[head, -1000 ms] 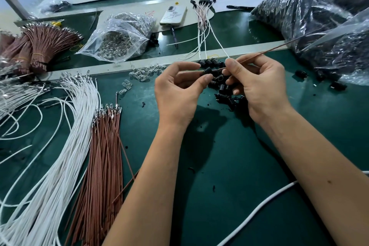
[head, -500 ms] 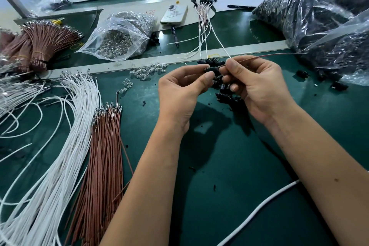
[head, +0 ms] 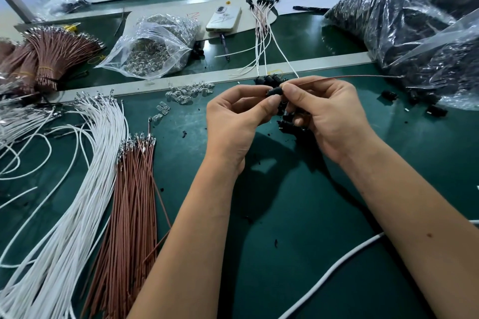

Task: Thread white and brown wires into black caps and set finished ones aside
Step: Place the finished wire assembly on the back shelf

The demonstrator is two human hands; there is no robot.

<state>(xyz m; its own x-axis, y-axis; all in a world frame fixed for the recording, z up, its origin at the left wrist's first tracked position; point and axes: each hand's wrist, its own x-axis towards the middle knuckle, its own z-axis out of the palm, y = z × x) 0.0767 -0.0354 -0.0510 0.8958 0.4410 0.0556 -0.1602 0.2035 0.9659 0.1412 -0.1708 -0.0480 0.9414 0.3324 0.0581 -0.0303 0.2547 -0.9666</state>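
My left hand (head: pixel 238 116) pinches a black cap (head: pixel 275 91) between thumb and forefinger above the green mat. My right hand (head: pixel 326 114) pinches a brown wire (head: pixel 363 76) right at the cap; the wire runs out level to the right. Loose black caps (head: pixel 287 124) lie under my hands, partly hidden. A fan of white wires (head: pixel 85 176) and a bundle of brown wires (head: pixel 134 202) lie at the left. Finished wired caps (head: pixel 263 31) rest at the back centre.
Clear bags of black caps (head: pixel 414 26) fill the right. A bag of small clear parts (head: pixel 153 52) and loose clear parts (head: pixel 189 90) lie at the back left, with a phone (head: pixel 224 18) behind. Tied brown wire bundles (head: pixel 49 57) sit far left. A thick white cable (head: pixel 344 259) crosses the front right.
The brown wire's free end has swung down from a raised slant to level. Both hands have shifted slightly right and closer around the cap.
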